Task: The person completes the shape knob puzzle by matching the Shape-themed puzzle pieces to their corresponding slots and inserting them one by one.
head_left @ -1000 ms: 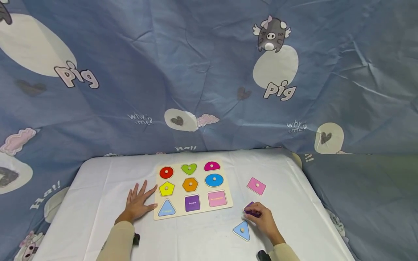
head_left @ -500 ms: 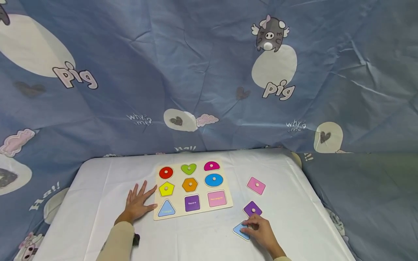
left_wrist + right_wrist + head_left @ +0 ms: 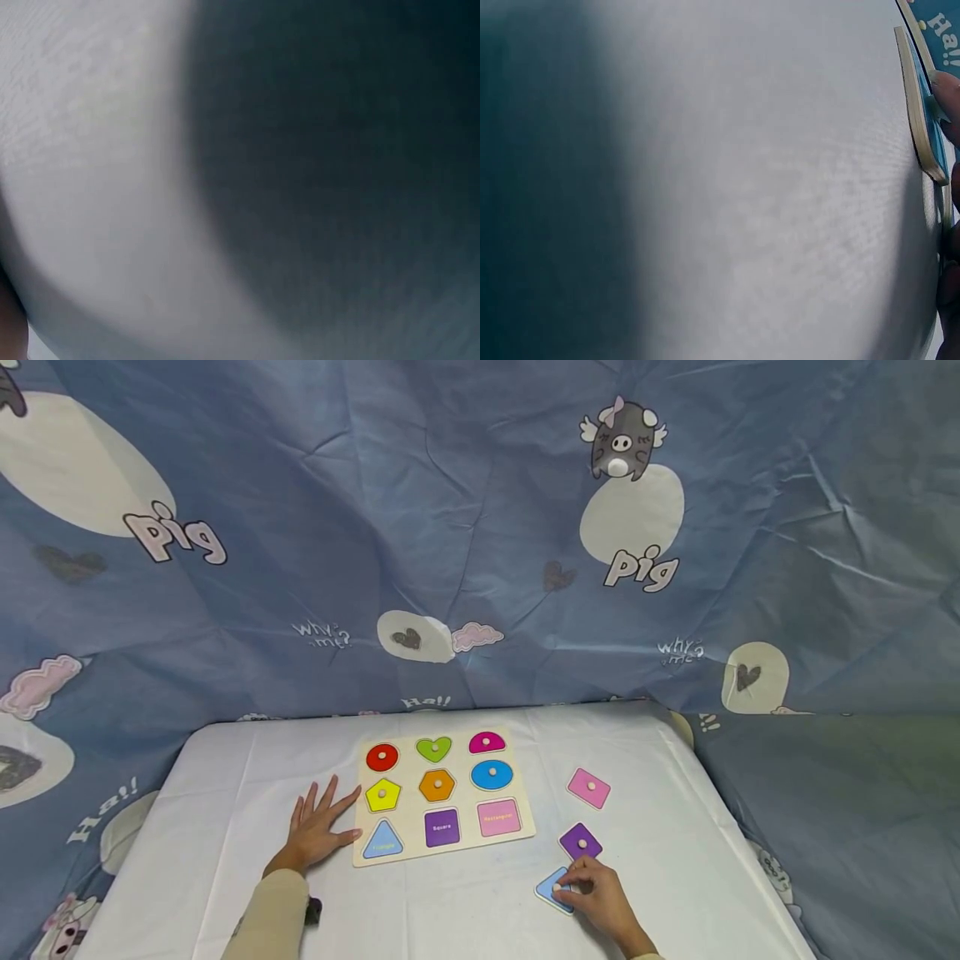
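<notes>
The right hand (image 3: 602, 895) has its thumb and forefinger pinched on the knob (image 3: 557, 887) of the blue triangle piece (image 3: 547, 888), which lies off the board (image 3: 410, 795), at 4 o'clock from its centre. The right wrist view shows that piece's edge, but I cannot tell whether it clears the tabletop (image 3: 480, 902). The purple piece (image 3: 577, 837) sits just beside it, at 11 o'clock from the right hand; the pink piece (image 3: 585, 790) lies farther out, near 12.

The left hand (image 3: 315, 832) spreads its fingers apart at the board's 9 o'clock edge, gripping nothing.

On the board, 6 knobbed pieces (image 3: 431, 790) sit in place; 3 shapes lack knobs: a printed triangle (image 3: 383, 842) at 8 o'clock, a square (image 3: 442, 838) at 6, a rectangle (image 3: 498, 828) at 4.

The step in hand seems to be taking hold of the triangle piece. The next move probably calls for a steady pinch, a level lift clear of the purple piece, and a turn bringing 1 corner towards 12 o'clock.
</notes>
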A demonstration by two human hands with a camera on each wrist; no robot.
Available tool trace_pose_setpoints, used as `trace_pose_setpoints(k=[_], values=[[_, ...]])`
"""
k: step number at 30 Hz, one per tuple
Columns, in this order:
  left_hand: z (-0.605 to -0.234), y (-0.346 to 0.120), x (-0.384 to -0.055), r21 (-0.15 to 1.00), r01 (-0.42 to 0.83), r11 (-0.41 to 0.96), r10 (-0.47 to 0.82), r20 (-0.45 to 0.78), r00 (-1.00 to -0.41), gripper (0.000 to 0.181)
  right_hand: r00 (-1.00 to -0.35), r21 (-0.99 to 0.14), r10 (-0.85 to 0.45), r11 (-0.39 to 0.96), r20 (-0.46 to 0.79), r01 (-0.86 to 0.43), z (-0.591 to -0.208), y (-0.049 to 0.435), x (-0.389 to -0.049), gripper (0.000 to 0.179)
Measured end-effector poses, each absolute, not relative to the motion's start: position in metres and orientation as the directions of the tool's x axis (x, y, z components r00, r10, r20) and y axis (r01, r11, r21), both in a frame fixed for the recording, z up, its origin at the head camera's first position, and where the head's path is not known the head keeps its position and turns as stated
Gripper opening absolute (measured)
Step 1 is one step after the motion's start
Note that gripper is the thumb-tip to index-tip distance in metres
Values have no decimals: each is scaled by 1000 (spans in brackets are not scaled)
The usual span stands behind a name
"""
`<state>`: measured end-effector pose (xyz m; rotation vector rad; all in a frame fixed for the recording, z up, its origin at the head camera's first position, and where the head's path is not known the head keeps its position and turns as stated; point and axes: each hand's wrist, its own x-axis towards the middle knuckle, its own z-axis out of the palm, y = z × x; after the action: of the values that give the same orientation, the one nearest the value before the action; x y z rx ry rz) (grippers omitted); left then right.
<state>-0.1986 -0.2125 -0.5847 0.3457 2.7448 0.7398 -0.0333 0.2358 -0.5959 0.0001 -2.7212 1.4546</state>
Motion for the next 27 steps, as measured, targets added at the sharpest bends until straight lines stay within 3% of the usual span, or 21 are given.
trace_pose_setpoints(k=[20, 27], values=[[-585, -213, -199, 523, 147, 839, 296, -214, -931, 77, -997, -817, 10, 573, 77, -58, -592, 226, -41, 11], [-588, -214, -200, 524, 149, 838, 295, -206, -933, 77, -986, -820, -37, 551, 161, -154, -591, 221, -48, 10]])
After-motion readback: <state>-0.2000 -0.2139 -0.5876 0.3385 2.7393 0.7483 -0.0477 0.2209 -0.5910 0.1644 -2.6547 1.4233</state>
